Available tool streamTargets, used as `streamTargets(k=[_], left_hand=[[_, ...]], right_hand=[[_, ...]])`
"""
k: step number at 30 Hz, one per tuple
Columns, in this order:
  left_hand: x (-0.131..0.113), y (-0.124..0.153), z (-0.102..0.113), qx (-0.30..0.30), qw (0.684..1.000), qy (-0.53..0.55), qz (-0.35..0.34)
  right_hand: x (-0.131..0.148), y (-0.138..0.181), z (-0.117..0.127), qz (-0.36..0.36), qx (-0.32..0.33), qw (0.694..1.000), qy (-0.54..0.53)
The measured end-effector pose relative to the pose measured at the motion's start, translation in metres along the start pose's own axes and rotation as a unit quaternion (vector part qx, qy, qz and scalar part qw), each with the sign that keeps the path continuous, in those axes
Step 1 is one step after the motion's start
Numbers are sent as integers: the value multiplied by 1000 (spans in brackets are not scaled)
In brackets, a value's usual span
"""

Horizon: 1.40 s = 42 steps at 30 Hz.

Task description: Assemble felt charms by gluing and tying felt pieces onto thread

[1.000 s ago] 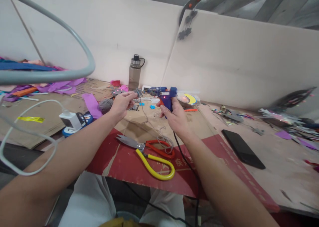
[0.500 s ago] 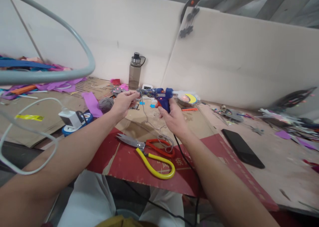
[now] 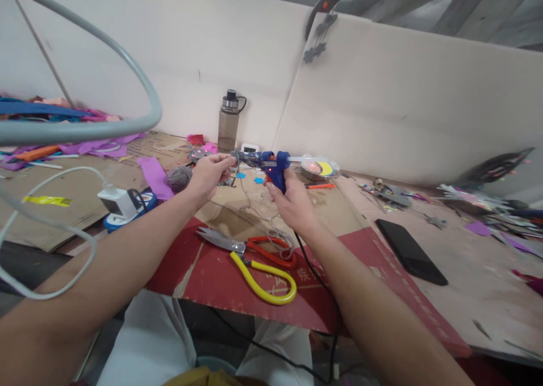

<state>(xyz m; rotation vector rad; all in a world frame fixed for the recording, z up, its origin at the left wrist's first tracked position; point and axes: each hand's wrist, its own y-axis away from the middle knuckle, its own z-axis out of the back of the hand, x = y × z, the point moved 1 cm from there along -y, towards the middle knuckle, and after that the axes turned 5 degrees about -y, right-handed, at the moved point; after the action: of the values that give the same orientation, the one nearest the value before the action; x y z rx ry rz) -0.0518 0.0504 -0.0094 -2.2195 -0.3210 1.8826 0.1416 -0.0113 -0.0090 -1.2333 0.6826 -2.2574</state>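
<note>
Near the front edge of the table [image 3: 479,284], scissors [image 3: 240,247] lie on red cardboard [image 3: 212,284], loose yarn [image 3: 288,240] looped over their red handle. Farther in, the right hand [image 3: 297,202] is wrapped around a glue gun [image 3: 275,169], a glue stick [image 3: 304,159] jutting from its back. Above the table's middle, the left hand [image 3: 207,177] has its fingers pinching a small grey piece [image 3: 236,155] right at the gun's tip; a strand hangs from there. The gluing looks under way, not finished; how much glue is on cannot be told. Blue flowers [image 3: 258,180] lie loose on the table, seemingly unused, right of a ball of yarn [image 3: 179,178]. By the back edge stands a bottle [image 3: 228,126].
</note>
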Motion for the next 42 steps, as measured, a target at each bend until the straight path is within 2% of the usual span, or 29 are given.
streamTargets(k=[9, 15, 21, 42], left_hand=[[0, 1, -1, 7, 1000, -4, 2], [1, 0, 0, 4, 1000, 1, -2], [1, 0, 0, 9, 1000, -2, 1], [0, 0, -1, 11, 1000, -10, -4]], right_hand=[[-4, 0, 0, -18, -11, 1000, 12], [1, 0, 0, 3, -6, 1000, 5], [-2, 0, 0, -6, -18, 1000, 24], [0, 0, -1, -8, -12, 1000, -8]])
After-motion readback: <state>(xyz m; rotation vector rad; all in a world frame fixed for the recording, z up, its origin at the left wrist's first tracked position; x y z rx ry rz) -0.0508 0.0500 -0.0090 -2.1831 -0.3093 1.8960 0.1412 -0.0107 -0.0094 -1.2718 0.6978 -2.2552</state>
